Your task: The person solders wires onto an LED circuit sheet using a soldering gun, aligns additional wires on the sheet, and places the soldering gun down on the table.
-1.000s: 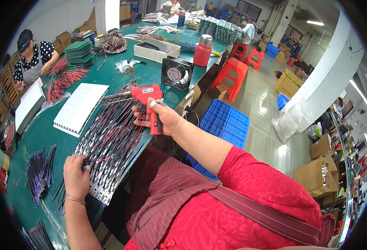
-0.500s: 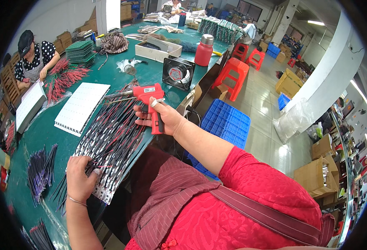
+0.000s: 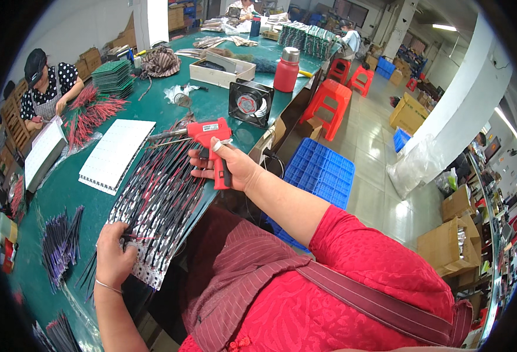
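Note:
My right hand [image 3: 236,168] is closed around the handle of a red soldering gun [image 3: 207,130]. Its metal tip points left, over the far end of a circuit board panel [image 3: 150,271]. Rows of thin black and red wires [image 3: 167,196] lie across this white panel, at the table's near edge. At the panel's near left side, my left hand [image 3: 114,255] has thumb and fingers pinched together on a wire. Its fingertips are partly hidden among the wires.
Stacked white panels [image 3: 117,154] lie beyond the wired board. Purple-black wire bundles [image 3: 61,243] sit at left. A small fan [image 3: 251,104], a red bottle [image 3: 287,70] and an open box [image 3: 222,70] stand farther back. Blue crates [image 3: 320,173] rest on the floor. Across the table sits a co-worker [image 3: 47,88].
The wired panel and my left hand have shifted slightly right. My left fingers have drawn in closer at the wires. The soldering gun stays almost where it was.

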### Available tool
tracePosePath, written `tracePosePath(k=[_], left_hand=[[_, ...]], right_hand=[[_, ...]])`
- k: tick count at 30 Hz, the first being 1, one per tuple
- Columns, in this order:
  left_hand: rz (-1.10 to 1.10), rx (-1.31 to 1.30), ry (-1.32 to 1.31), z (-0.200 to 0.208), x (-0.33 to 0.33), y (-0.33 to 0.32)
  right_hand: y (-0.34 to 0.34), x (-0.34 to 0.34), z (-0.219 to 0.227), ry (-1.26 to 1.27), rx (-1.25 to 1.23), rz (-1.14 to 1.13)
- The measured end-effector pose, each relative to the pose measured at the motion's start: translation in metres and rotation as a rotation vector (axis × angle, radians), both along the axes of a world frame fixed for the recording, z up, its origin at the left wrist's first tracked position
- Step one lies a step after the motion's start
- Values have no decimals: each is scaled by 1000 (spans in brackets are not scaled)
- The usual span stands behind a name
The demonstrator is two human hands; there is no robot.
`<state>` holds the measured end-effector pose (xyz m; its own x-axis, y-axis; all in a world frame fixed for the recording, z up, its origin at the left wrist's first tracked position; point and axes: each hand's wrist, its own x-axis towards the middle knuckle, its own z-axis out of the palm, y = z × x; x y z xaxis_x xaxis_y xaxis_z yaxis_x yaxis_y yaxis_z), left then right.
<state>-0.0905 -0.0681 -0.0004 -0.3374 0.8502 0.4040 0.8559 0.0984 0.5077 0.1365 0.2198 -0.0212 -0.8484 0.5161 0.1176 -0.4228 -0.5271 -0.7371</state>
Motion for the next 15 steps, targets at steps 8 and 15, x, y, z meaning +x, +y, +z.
tracePosePath(k=[8, 15], left_hand=[[-34, -99, 8, 10, 5, 1], [-45, 20, -198, 27, 1, -22]], right_hand=[[-1, -1, 2, 10, -29, -12], [-3, 0, 1, -40, 45, -35]])
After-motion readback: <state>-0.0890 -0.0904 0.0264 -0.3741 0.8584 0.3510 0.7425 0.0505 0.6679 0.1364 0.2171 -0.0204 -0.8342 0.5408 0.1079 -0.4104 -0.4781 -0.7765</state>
